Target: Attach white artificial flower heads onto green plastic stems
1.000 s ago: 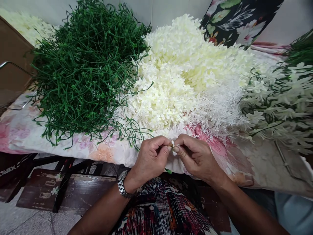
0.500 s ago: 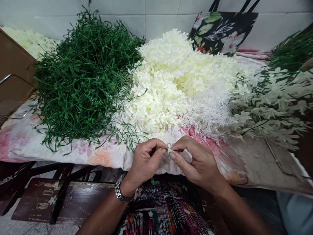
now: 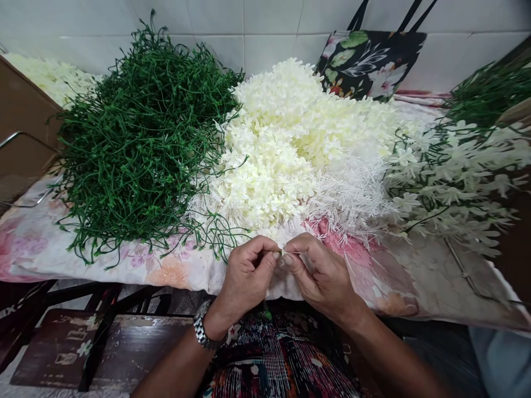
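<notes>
My left hand (image 3: 248, 273) is closed in a pinch on a green plastic stem. The stem's lower end (image 3: 267, 314) hangs out below the palm. Fingertip to fingertip with it, my right hand (image 3: 322, 279) pinches a thin white stamen strand (image 3: 299, 253) at the stem's tip. Whether the strand sits on the stem is too small to tell. Beyond the hands lie a heap of cream-white artificial flower heads (image 3: 269, 160), a pile of white stamen strands (image 3: 352, 193) and, to the left, a large mound of green stems (image 3: 145, 149).
Assembled white flowers on stems (image 3: 448, 177) lie at the right. A floral bag (image 3: 369, 63) leans on the tiled wall. Flowered cloth (image 3: 174, 271) covers the table. A brown box (image 3: 25, 121) stands at the left edge, and a wooden stool (image 3: 141, 342) is below.
A small white flower showed between my fingertips earlier; now a thin white strand shows in the right pinch. My right hand has shifted slightly left, and the view has tilted a little.
</notes>
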Demonstrator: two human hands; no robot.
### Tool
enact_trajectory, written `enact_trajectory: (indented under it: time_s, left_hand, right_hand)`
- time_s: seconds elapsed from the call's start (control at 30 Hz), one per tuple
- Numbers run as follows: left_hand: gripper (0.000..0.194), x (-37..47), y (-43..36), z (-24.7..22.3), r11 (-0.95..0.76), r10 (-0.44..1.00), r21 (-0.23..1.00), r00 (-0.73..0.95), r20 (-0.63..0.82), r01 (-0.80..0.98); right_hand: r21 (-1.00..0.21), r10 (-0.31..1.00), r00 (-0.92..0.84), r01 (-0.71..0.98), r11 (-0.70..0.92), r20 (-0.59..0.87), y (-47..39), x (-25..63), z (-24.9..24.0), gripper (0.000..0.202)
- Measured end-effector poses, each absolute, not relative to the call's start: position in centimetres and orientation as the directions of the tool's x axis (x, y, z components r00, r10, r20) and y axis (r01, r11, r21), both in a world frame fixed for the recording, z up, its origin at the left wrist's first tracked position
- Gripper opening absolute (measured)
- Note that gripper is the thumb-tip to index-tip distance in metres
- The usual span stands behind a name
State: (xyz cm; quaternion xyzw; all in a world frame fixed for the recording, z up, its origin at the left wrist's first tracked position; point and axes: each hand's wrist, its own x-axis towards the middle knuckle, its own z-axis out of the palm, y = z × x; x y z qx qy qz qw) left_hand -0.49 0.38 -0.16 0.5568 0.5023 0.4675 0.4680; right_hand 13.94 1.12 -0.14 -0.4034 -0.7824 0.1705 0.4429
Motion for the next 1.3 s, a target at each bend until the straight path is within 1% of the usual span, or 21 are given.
enact_trajectory:
  time_s: [0.03,0.1,0.17,0.23,0.27,0.3,0.4,0.47,0.5,0.53,0.6,0.7,0.73,0.83,0.93,0.97,1.03,1.07,1.13,1.23,1.3]
  left_hand:
    - [0.01,-0.5,0.3,-0.2,-0.032,0.999,0.998,0.04,0.03,0.063]
    - [0.008,-0.3,0.2,-0.1,0.004,1.0,0.998,-0.018,-0.005,-0.065]
    - [0.006,-0.1,0.0,0.0,0.001,0.995,0.986,-0.099,-0.018,-0.17]
    - [0.003,0.3,-0.2,0.2,-0.02,0.986,0.971,-0.168,-0.021,-0.24]
    - [0.002,0.5,-0.3,0.3,-0.025,0.982,0.962,-0.186,-0.028,-0.272]
    - [0.003,0.6,-0.4,0.5,-0.021,0.981,0.951,-0.192,-0.041,-0.31]
    - [0.009,0.6,-0.8,1.0,0.038,0.982,0.901,-0.15,-0.113,-0.433]
    - [0.013,0.2,-1.1,1.3,0.115,0.984,0.873,-0.065,-0.165,-0.474]
    - [0.015,-0.1,-1.3,1.4,0.146,0.985,0.871,-0.014,-0.173,-0.469]
    - [0.014,-0.3,-1.4,1.4,0.197,0.98,0.882,0.067,-0.187,-0.427]
    - [0.01,-0.7,-1.6,1.5,0.228,0.969,0.924,0.164,-0.185,-0.307]
    - [0.002,-0.7,-1.7,1.4,0.243,0.958,0.965,0.181,-0.222,-0.102]
    - [0.004,-0.6,-1.7,1.3,0.263,0.954,0.963,0.165,-0.25,-0.063]
    - [0.015,-0.4,-1.6,0.8,0.316,0.944,0.945,0.126,-0.304,-0.081]
    - [0.01,-0.6,-1.4,0.5,0.269,0.961,0.948,0.107,-0.254,-0.171]
    - [0.008,-0.8,-1.3,0.5,0.234,0.972,0.953,0.076,-0.223,-0.193]
    - [0.006,-1.1,-1.0,0.6,0.167,0.985,0.966,0.0,-0.17,-0.197]
    - [0.006,-1.2,-0.9,0.7,0.139,0.989,0.974,-0.031,-0.147,-0.177]
    - [0.006,-1.5,-0.6,0.7,0.09,0.992,0.989,-0.076,-0.099,-0.115]
    - [0.008,-1.6,-0.1,0.7,0.023,0.992,0.999,-0.127,-0.017,0.045]
    - [0.009,-1.5,0.3,0.6,-0.017,0.991,0.978,-0.125,0.043,0.207]
  right_hand:
    - [-0.618,0.775,-0.263,0.481,0.622,0.575,0.9,14.1,0.0,0.004]
    - [-0.598,0.746,-0.255,0.464,0.653,0.616,0.1,14.4,0.3,0.015]
    - [-0.575,0.713,-0.326,0.429,0.697,0.621,-1.1,14.4,0.4,0.025]
    - [-0.551,0.691,-0.429,0.418,0.722,0.582,-2.2,14.1,0.1,0.025]
    - [-0.532,0.684,-0.453,0.43,0.729,0.571,-2.5,14.0,-0.1,0.019]
    - [-0.521,0.682,-0.44,0.442,0.73,0.584,-2.8,13.8,-0.4,0.012]
    - [-0.538,0.689,-0.362,0.438,0.72,0.628,-2.7,14.0,-0.5,0.015]
    - [-0.543,0.685,-0.393,0.42,0.727,0.613,-2.2,14.6,-0.1,0.014]
    - [-0.532,0.672,-0.44,0.411,0.741,0.596,-1.9,14.9,0.3,0.014]
    - [-0.511,0.651,-0.497,0.404,0.759,0.574,-1.7,15.2,0.7,0.015]
    - [-0.447,0.594,-0.613,0.397,0.802,0.522,-1.3,15.4,1.6,0.02]
    - [-0.342,0.515,-0.714,0.39,0.855,0.475,-0.9,15.1,2.5,0.027]
    - [-0.322,0.499,-0.727,0.385,0.865,0.472,-0.8,15.0,2.6,0.028]
    - [-0.33,0.523,-0.707,0.408,0.851,0.476,-0.3,15.5,2.8,0.021]
    - [-0.332,0.649,-0.552,0.569,0.752,0.523,0.8,17.3,2.4,0.014]
    - [-0.29,0.703,-0.483,0.675,0.679,0.522,1.3,18.0,2.1,0.013]
    - [-0.192,0.763,-0.472,0.781,0.594,0.443,2.1,19.2,1.5,0.012]
    - [-0.157,0.777,-0.485,0.8,0.58,0.401,2.5,19.5,1.1,0.012]
    - [-0.139,0.783,-0.511,0.799,0.584,0.354,2.9,19.9,0.5,0.013]
    - [-0.192,0.77,-0.509,0.772,0.606,0.384,3.1,19.9,-0.2,0.015]
    - [-0.224,0.763,-0.498,0.756,0.615,0.411,3.1,19.9,-0.4,0.015]
